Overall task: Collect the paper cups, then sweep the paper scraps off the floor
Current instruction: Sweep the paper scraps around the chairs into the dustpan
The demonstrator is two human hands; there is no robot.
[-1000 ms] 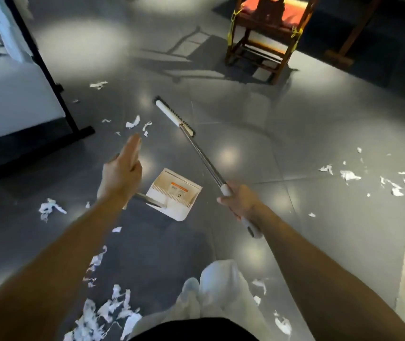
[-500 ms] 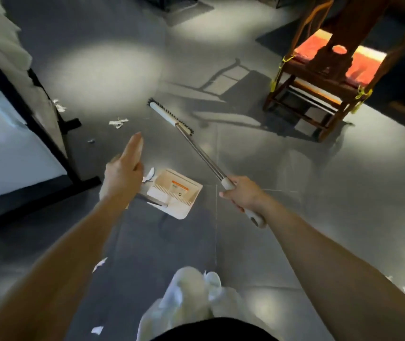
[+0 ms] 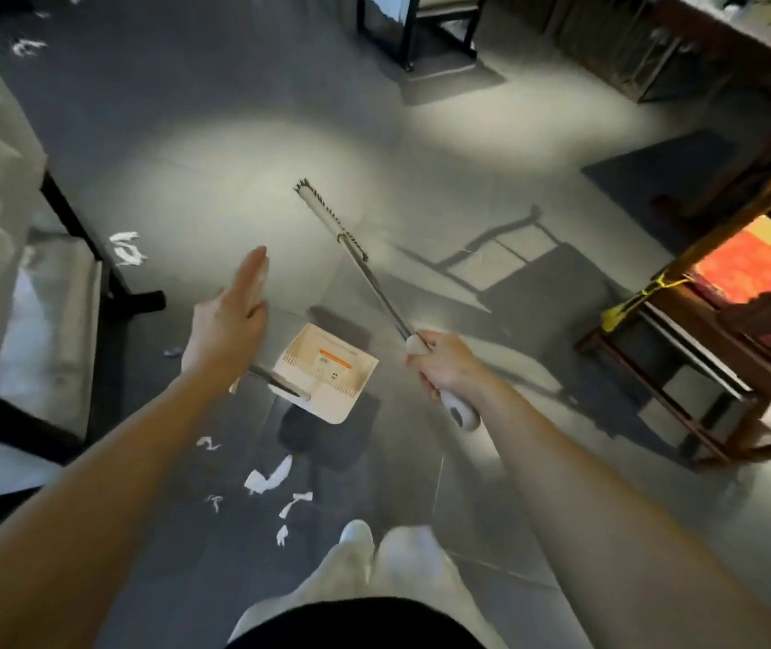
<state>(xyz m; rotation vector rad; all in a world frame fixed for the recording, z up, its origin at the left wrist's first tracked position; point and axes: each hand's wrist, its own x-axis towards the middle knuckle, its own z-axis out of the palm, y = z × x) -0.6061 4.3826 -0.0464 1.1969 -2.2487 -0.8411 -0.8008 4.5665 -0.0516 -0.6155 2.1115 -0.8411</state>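
Shifted since half a second ago: the wooden chair (image 3: 725, 330) with its orange cushion (image 3: 749, 269) now sits at the right edge of view, and a scatter of paper scraps (image 3: 271, 477) has come into sight just ahead of the person's white-clad legs (image 3: 374, 555), while broom (image 3: 327, 213) and dustpan (image 3: 327, 372) keep their places in front. The broom's long axis runs diagonally from the right hand (image 3: 444, 363), up and leftward away from the person, to a narrow white head at the far end, with dark bristles along its right edge; whether the head touches the floor cannot be told. The right hand is wrapped round the white grip, whose butt end pokes out below the fist. The left hand (image 3: 229, 330) is seen from the back, fingers stretched forward; the dustpan's metal handle runs in under it, and whether anything curls round that handle cannot be told. The cream pan hangs between the two hands, its shadow on the floor just nearer the person. More scraps lie beside the foot of a black frame (image 3: 107, 278) at left. Underfoot, glossy grey tiles (image 3: 491, 189) catch pale pools of light and the chair's shadow; a dark mat (image 3: 655, 171) lies beyond the chair, and black-legged furniture (image 3: 421, 35) stands at the far end
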